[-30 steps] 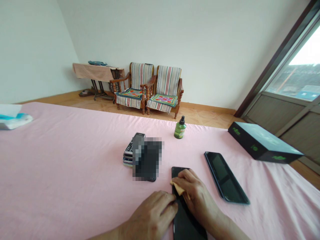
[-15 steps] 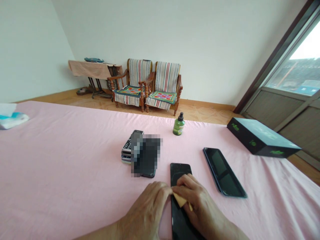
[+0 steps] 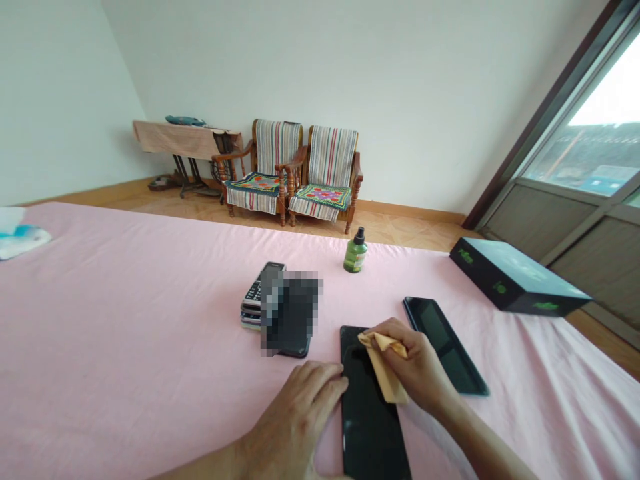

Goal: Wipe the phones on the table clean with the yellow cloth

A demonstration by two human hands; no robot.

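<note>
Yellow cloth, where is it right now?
Head view, lower right of centre: the thin yellow cloth is pinched in the right hand, over the glossy black rectangular device.

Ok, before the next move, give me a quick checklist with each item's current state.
1. Yellow cloth held in right hand: ok.
2. Left hand at the left edge of the black device: ok.
3. Black device lying flat on the pink sheet: ok.
4. Whole device in view: not ok, near end cut off by the frame.
5. Green bottle upright, apart from both hands: ok.
6. Screen free of smudges: cannot tell, partly covered.
</note>
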